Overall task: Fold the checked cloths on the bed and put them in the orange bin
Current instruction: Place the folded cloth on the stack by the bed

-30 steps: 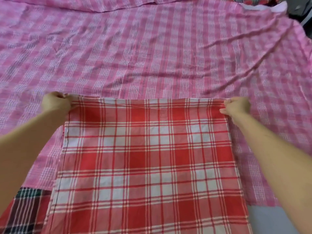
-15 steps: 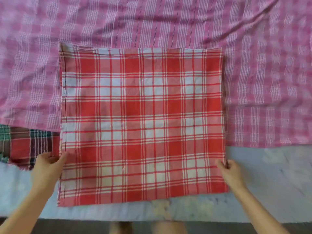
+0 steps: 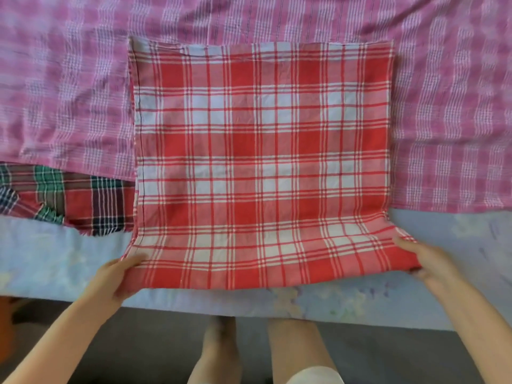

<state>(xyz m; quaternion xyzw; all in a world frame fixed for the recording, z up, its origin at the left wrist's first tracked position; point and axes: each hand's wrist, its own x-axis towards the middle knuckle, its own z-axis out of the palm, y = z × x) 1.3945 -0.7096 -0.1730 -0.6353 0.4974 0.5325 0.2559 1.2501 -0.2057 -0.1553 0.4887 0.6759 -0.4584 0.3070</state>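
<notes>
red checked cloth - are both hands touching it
Touching. The head view shows the left hand gripping the red checked cloth at its near left corner, and the right hand gripping its near right corner.

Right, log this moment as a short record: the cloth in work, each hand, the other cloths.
cloth in work: red checked cloth, spread flat on the bed
left hand: pinches its near left corner
right hand: pinches its near right corner
under its far part: pink checked cloth
to its left: dark checked cloth, rumpled
</notes>
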